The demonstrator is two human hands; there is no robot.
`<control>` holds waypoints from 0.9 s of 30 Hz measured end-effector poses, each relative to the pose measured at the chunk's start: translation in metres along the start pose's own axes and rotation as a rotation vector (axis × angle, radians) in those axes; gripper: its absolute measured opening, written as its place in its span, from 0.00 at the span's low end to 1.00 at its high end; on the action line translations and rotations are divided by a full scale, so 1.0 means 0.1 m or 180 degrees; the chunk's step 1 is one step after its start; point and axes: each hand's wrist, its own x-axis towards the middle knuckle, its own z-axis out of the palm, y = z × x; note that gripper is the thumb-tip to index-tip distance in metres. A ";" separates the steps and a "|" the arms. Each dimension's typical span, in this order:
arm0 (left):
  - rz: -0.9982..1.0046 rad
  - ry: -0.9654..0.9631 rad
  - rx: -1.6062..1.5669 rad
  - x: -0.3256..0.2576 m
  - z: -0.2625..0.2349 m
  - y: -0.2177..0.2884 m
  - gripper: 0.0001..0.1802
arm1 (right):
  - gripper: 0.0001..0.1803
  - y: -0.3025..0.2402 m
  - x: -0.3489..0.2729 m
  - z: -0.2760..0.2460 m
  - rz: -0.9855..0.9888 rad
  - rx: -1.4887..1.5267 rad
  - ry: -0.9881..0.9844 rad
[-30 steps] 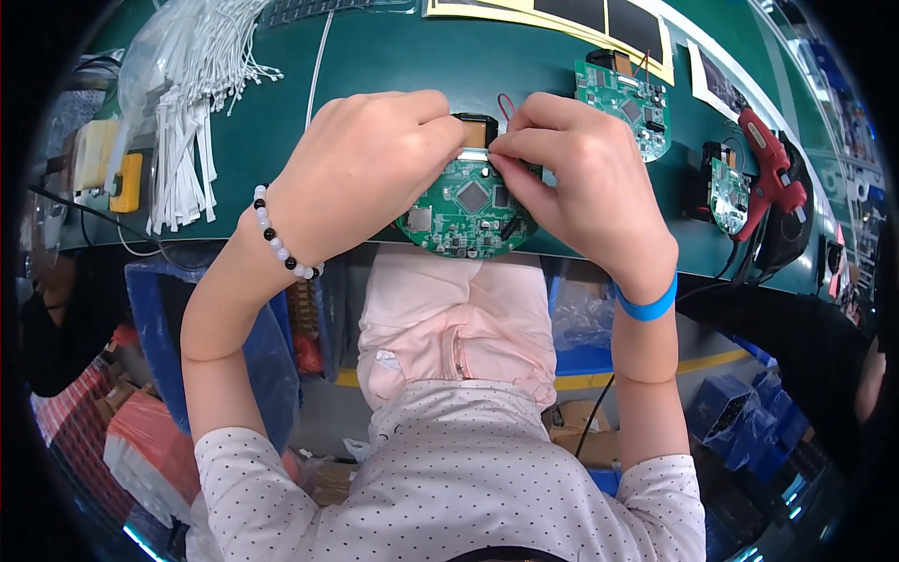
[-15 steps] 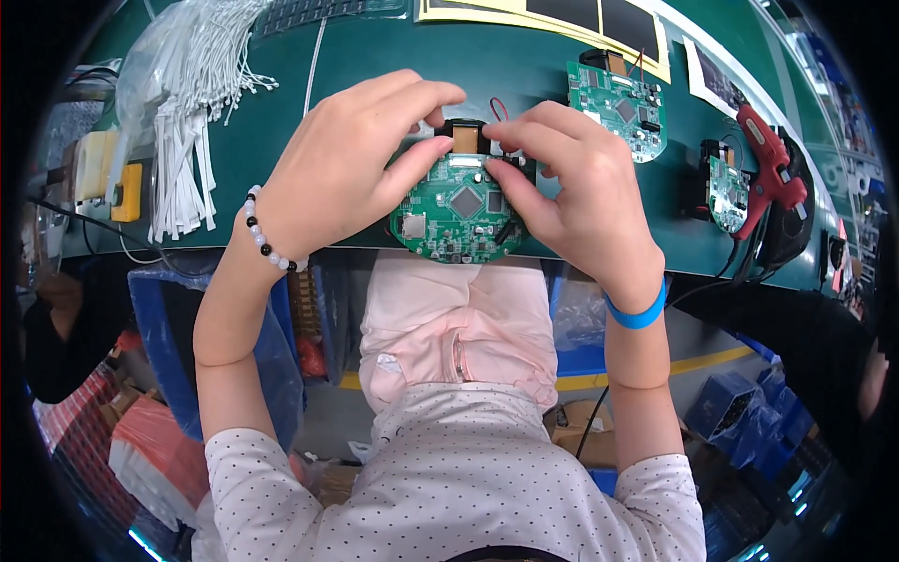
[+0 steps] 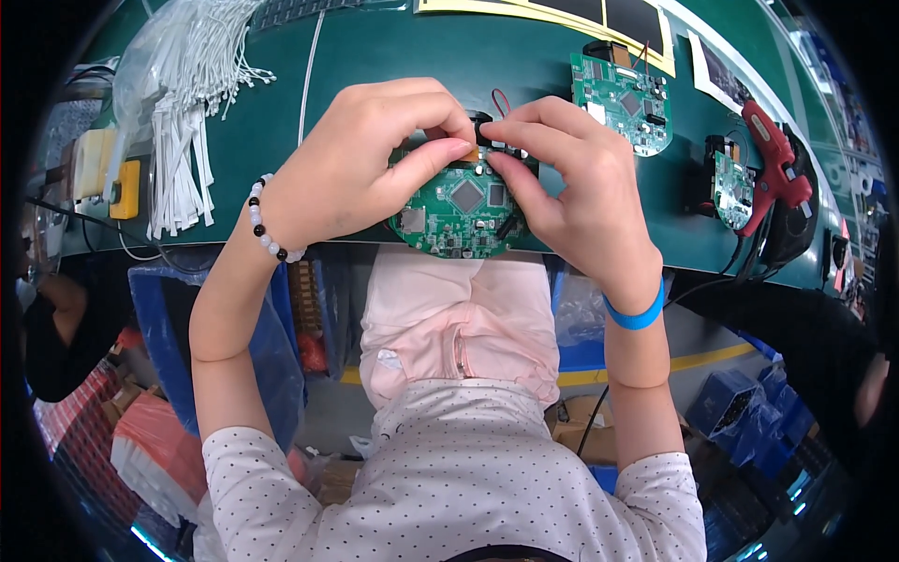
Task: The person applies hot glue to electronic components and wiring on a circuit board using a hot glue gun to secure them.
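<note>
Pinching with both hands, we hold a round green circuit board (image 3: pixel 461 208) at the near edge of the green workbench (image 3: pixel 281 122): left hand (image 3: pixel 361 164) and right hand (image 3: pixel 571 187) close thumb and forefinger on its top edge. Another circuit board (image 3: pixel 621 91) lies beyond, white cable ties (image 3: pixel 183 122) lie left.

An electronics assembly workshop: a green-matted worktop (image 3: pixel 281 122) is carrying round green circuit boards (image 3: pixel 620 89), a bundle of white cable ties (image 3: pixel 183 140) in a clear bag, and a red glue gun (image 3: pixel 773 155) with trailing cables. Blue crates (image 3: pixel 749 412) and cardboard boxes (image 3: pixel 581 421) are sitting on the floor below, beside yellow floor-marking lines (image 3: pixel 712 356).
</note>
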 end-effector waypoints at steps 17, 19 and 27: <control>-0.0198 0.0200 0.0173 0.07 0.00 -0.08 0.05 | 0.08 0.03 -0.07 0.09 0.0047 0.0153 0.0262; -0.0171 0.0173 0.0206 0.08 0.00 -0.07 0.05 | 0.07 0.03 -0.07 0.09 0.0069 0.0169 0.0266; -0.0088 0.0169 0.0346 0.07 0.01 -0.04 0.05 | 0.09 0.00 -0.06 0.07 0.0082 0.0024 0.0243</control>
